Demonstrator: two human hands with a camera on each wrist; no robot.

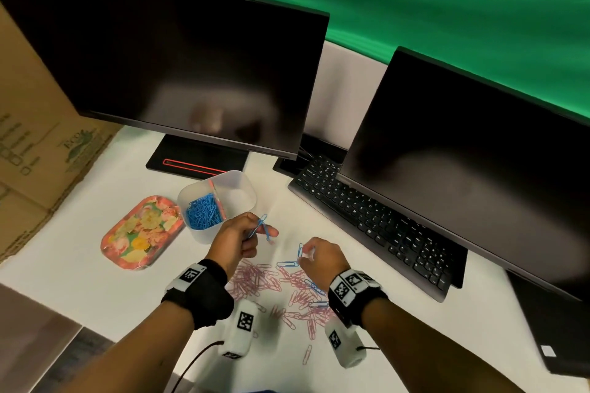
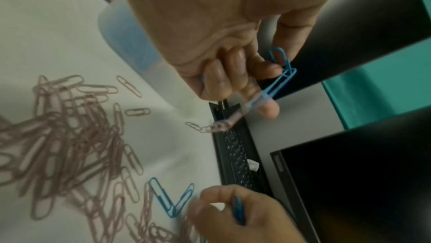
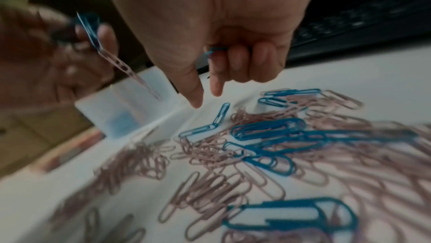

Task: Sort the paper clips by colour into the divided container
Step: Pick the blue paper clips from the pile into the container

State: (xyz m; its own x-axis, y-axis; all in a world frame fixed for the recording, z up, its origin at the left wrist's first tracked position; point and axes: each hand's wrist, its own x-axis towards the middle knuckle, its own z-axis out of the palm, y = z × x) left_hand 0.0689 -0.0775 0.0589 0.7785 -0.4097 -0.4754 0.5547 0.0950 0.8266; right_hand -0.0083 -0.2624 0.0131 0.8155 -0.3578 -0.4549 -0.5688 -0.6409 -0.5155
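On the white bench point(image 1: 95, 290), a floral tray point(image 1: 140, 233) lies left of the divided container point(image 1: 217, 201), with two dark monitors and a keyboard point(image 1: 376, 230) beyond. Blue clips fill the container's left compartment. The left hand point(image 1: 236, 239) pinches linked blue clips point(image 1: 260, 226); the right hand point(image 1: 322, 260) curls around another blue clip point(image 1: 300, 252). Pink clips point(image 1: 255, 277) lie heaped nearby.

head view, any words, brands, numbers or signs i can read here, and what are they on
"ECO": partial green print on the cardboard box; the rest is too blurred to read.
Keyboard: key legends too small to read.
Wrist bands: black and white square code markers, no words.
Right monitor: small bezel logo, unreadable.
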